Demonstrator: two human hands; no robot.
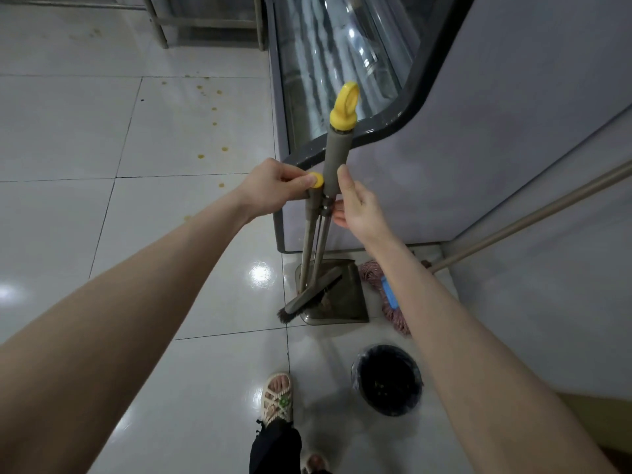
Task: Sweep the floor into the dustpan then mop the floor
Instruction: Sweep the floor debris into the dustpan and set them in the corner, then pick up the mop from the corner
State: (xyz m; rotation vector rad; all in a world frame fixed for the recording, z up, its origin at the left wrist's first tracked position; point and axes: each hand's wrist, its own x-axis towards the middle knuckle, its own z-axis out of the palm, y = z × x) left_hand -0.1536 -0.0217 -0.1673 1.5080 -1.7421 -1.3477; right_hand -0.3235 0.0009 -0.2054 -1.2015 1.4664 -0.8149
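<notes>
White glossy tiles cover the floor (154, 261). Nearest are a sandalled foot (277, 398) and a black bin (388, 379). Beyond them the dustpan (342, 295) stands against a freezer (513, 148), with the broom (337, 155) clipped to it and the brush resting in the pan. The mop (371, 275) lies just beside them. The left hand (273, 186) grips the top of the dustpan's handle, thumb on its yellow cap. The right hand (359, 206) has its fingers nearly straight beside the broom, not closed round it. Farther off, yellow spots (200, 156) dot the tiles. By my reading nothing is swept yet and the tools are only being collected, so sweeping and mopping both remain.
</notes>
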